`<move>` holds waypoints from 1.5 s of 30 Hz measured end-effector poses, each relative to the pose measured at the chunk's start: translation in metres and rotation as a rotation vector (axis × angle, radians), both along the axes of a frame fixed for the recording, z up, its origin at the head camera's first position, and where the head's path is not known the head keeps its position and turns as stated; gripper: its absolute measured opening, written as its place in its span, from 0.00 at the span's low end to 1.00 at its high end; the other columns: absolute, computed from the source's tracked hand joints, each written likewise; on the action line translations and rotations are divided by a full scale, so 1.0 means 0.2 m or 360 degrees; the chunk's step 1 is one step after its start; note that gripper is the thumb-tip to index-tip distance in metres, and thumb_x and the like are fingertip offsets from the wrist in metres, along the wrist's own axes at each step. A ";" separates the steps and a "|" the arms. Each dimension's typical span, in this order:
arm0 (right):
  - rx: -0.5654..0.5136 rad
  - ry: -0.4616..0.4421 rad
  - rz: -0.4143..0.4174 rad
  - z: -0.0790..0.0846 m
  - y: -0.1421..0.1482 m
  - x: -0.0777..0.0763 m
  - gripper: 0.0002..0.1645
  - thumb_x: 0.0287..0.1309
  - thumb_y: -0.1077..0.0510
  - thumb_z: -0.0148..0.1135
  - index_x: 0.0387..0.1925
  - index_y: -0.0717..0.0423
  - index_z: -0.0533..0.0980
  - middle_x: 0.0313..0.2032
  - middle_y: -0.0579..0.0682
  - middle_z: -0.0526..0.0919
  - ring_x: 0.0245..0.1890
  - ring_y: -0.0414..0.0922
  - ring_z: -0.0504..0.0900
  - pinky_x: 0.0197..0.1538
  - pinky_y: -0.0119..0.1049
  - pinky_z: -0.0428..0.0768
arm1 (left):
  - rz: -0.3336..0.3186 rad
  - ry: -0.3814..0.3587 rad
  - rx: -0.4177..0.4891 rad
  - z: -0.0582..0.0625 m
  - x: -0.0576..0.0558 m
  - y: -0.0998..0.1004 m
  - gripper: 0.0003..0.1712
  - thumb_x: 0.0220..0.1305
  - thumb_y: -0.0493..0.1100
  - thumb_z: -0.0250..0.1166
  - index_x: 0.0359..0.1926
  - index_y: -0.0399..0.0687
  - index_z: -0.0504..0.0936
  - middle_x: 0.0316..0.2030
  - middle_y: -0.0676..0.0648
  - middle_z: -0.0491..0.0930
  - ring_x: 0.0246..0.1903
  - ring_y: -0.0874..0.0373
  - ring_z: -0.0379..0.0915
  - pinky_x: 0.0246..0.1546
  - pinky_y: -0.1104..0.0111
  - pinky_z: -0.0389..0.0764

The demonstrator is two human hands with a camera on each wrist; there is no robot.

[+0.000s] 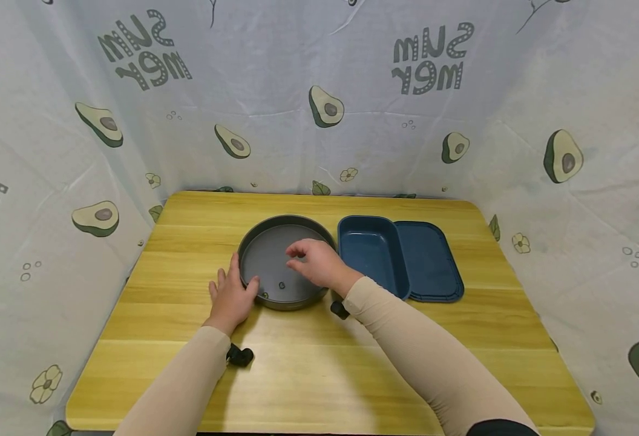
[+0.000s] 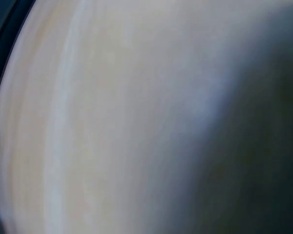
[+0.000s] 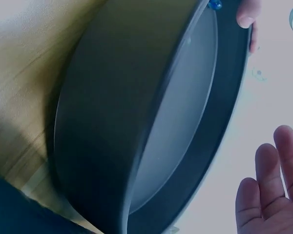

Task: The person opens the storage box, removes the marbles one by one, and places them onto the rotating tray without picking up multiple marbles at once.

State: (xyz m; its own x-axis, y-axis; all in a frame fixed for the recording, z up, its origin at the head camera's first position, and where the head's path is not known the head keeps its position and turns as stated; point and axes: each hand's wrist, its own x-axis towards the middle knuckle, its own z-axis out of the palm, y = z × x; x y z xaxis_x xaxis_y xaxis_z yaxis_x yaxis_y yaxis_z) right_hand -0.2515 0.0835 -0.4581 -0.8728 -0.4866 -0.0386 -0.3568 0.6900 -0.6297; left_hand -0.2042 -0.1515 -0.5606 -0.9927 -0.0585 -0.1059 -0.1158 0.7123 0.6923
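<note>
Near the surface's [image 1: 292, 375] far edge, the open left hand [image 1: 231, 301] should keep the round pan [image 1: 265, 257] still under the open right hand [image 1: 319, 262].

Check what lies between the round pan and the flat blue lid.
A blue rectangular tray; the head view shows it between the round pan and flat blue lid, the right arm hiding its near left corner.

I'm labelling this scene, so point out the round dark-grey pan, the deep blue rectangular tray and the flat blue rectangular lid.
Round dark-grey pan [image 1: 266, 261]: head view, bare inner floor.
Deep blue rectangular tray [image 1: 373, 249]: head view, inner floor.
Flat blue rectangular lid [image 1: 432, 261]: head view, middle of its face.
</note>
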 end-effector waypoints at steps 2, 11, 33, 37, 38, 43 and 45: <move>-0.0001 0.0016 -0.0019 0.02 0.02 0.00 0.21 0.72 0.53 0.67 0.61 0.57 0.83 0.59 0.52 0.85 0.62 0.51 0.82 0.65 0.47 0.82 | -0.0002 -0.0005 0.0000 0.00 0.00 0.00 0.50 0.79 0.61 0.51 0.86 0.57 0.31 0.85 0.38 0.46 0.83 0.30 0.29 0.78 0.32 0.25; 0.0258 -0.0013 -0.0147 0.09 0.38 -0.10 0.24 0.74 0.54 0.65 0.67 0.57 0.79 0.64 0.56 0.82 0.65 0.54 0.80 0.67 0.52 0.80 | -0.0003 -0.0016 0.0008 0.01 0.00 0.02 0.51 0.79 0.61 0.51 0.86 0.58 0.30 0.85 0.38 0.45 0.83 0.30 0.29 0.78 0.33 0.25; 0.1394 0.0285 0.0400 -0.15 0.85 -0.05 0.13 0.53 0.47 0.82 0.31 0.47 0.85 0.25 0.44 0.84 0.36 0.49 0.84 0.71 0.71 0.66 | -0.0001 -0.0023 -0.0005 -0.01 -0.02 -0.01 0.51 0.79 0.62 0.51 0.86 0.59 0.30 0.85 0.37 0.44 0.83 0.29 0.29 0.78 0.33 0.25; 0.1447 0.0225 0.0418 -0.12 0.84 -0.04 0.11 0.57 0.50 0.79 0.32 0.49 0.85 0.27 0.46 0.85 0.39 0.52 0.85 0.72 0.71 0.65 | -0.0002 -0.0018 -0.0004 -0.02 -0.02 0.00 0.51 0.78 0.62 0.51 0.86 0.60 0.30 0.85 0.37 0.45 0.83 0.29 0.30 0.78 0.32 0.25; 0.1460 0.0220 0.0425 -0.11 0.83 -0.03 0.09 0.60 0.52 0.77 0.32 0.50 0.85 0.28 0.47 0.86 0.39 0.52 0.85 0.72 0.71 0.65 | -0.0002 -0.0015 -0.0005 -0.02 -0.01 0.00 0.51 0.78 0.62 0.51 0.86 0.60 0.30 0.85 0.37 0.45 0.83 0.28 0.30 0.78 0.32 0.25; 0.1502 0.0233 0.0444 -0.10 0.83 -0.01 0.05 0.69 0.63 0.66 0.37 0.53 0.86 0.32 0.51 0.87 0.39 0.53 0.86 0.71 0.70 0.68 | 0.0001 -0.0005 -0.0011 -0.02 -0.01 0.00 0.51 0.79 0.62 0.51 0.86 0.59 0.30 0.85 0.37 0.45 0.83 0.28 0.30 0.78 0.32 0.26; 0.1507 0.0248 0.0447 -0.10 0.83 -0.01 0.07 0.70 0.66 0.63 0.38 0.54 0.85 0.31 0.51 0.87 0.37 0.52 0.86 0.71 0.69 0.69 | 0.0004 -0.0010 -0.0013 -0.01 0.00 0.00 0.50 0.79 0.62 0.50 0.86 0.59 0.30 0.85 0.37 0.45 0.83 0.29 0.30 0.78 0.32 0.26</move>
